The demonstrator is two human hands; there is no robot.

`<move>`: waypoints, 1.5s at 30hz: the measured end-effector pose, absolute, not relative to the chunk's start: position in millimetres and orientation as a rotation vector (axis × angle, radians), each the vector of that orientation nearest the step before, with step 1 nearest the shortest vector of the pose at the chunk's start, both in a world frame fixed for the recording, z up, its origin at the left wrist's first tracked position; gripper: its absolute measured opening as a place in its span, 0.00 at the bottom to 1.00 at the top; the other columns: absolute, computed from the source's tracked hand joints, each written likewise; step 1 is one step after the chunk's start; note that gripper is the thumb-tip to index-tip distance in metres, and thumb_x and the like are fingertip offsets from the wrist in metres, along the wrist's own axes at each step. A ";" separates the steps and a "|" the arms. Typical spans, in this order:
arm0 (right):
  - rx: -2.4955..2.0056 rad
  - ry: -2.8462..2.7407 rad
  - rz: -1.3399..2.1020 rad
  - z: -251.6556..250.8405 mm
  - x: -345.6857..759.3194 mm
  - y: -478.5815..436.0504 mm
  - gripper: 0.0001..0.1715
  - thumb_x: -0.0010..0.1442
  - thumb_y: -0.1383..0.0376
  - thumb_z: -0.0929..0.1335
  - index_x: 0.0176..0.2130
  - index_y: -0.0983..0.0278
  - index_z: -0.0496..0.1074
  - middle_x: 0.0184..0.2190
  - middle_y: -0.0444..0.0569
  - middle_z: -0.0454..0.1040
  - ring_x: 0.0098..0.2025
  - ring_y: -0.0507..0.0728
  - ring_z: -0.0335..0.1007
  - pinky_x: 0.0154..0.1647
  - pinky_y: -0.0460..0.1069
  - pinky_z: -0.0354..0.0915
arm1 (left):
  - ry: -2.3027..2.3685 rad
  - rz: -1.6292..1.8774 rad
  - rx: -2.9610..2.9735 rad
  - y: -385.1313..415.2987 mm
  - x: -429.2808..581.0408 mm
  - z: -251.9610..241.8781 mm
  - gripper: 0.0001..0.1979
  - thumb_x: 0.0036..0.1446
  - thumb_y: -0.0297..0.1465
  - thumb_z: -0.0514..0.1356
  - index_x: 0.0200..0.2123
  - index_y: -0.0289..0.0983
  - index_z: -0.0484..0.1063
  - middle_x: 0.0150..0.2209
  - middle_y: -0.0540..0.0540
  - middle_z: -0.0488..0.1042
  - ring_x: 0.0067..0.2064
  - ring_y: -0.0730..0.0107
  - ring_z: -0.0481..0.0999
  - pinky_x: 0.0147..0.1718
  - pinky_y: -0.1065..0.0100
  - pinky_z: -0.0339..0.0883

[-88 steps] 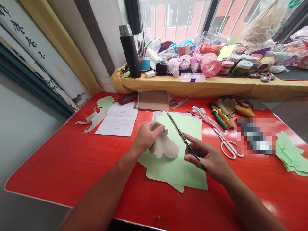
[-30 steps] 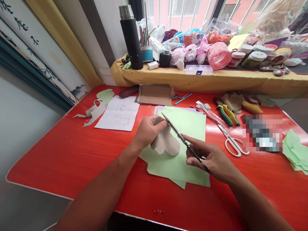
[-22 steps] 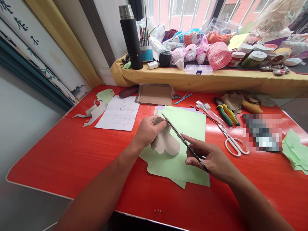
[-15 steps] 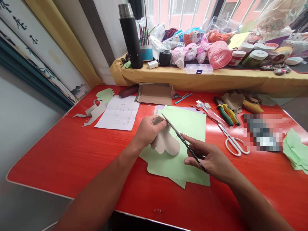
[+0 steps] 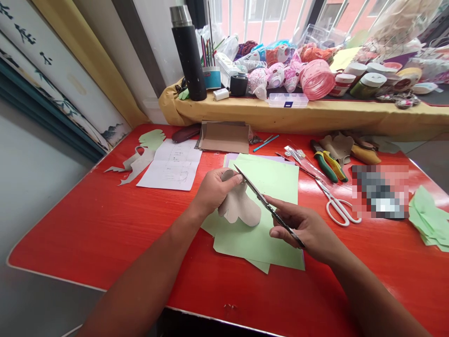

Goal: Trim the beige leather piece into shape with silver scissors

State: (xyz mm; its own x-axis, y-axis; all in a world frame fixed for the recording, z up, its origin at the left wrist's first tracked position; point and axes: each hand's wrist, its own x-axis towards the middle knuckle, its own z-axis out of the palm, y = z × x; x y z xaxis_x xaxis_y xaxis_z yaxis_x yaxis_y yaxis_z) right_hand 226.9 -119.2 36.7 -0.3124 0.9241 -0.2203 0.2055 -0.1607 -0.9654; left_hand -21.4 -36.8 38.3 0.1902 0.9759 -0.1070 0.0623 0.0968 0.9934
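Note:
Between the thumb and fingers of my left hand (image 5: 214,189) is a beige-grey cutout with rounded lobes (image 5: 243,208), perhaps leather or thick paper. My right hand (image 5: 305,229) is closed around dark-handled scissors (image 5: 261,199), fingers in the handles. The blades look nearly together and point up and left, their tips at the cutout's upper edge beside my left thumb. Whether the edge lies between the blades I cannot tell. Beneath both hands several light green sheets (image 5: 252,248) are stacked on the red table (image 5: 140,234).
White-handled scissors (image 5: 338,206), green-yellow pliers (image 5: 328,161) and a blurred dark object (image 5: 380,192) lie to the right. A drawn-on white paper (image 5: 171,164), beige scraps (image 5: 135,164) and brown sheets (image 5: 224,137) are farther back. A black thermos (image 5: 189,56) stands on the crowded sill.
The whole view has shifted slightly, so things appear a little farther left. My hands, the cutout and the scissors keep nearly the same pose.

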 end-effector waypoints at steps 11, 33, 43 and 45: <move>-1.276 -1.422 1.649 42.8 232.7 -117.0 0.58 0.54 0.45 0.83 0.73 0.65 0.70 0.28 0.40 0.64 0.28 0.53 0.52 0.27 0.49 0.51 | 1.052 0.970 1.215 -36.9 -20.8 41.8 0.16 0.58 0.44 0.71 0.31 0.37 0.79 0.29 0.48 0.74 0.32 0.68 0.70 0.30 0.67 0.61; -1.330 -1.605 1.527 36.2 232.6 -118.2 0.54 0.58 0.46 0.81 0.74 0.61 0.70 0.28 0.39 0.53 0.31 0.55 0.46 0.29 0.50 0.48 | 1.080 0.955 1.108 -34.2 -22.1 33.1 0.16 0.56 0.43 0.73 0.29 0.37 0.77 0.27 0.49 0.72 0.28 0.69 0.70 0.26 0.68 0.60; -1.313 -1.573 1.529 38.3 232.7 -118.2 0.53 0.56 0.50 0.82 0.73 0.64 0.71 0.27 0.38 0.51 0.30 0.54 0.45 0.29 0.50 0.48 | 1.089 0.954 1.094 -33.5 -20.5 31.5 0.15 0.54 0.43 0.73 0.30 0.36 0.78 0.28 0.48 0.74 0.30 0.68 0.71 0.28 0.67 0.62; -1.309 -1.565 1.530 37.7 232.8 -118.1 0.53 0.57 0.50 0.82 0.73 0.65 0.71 0.27 0.38 0.52 0.30 0.54 0.46 0.29 0.50 0.49 | 1.084 0.949 1.093 -33.2 -20.5 30.0 0.15 0.55 0.42 0.72 0.31 0.36 0.79 0.28 0.48 0.74 0.30 0.67 0.72 0.28 0.67 0.63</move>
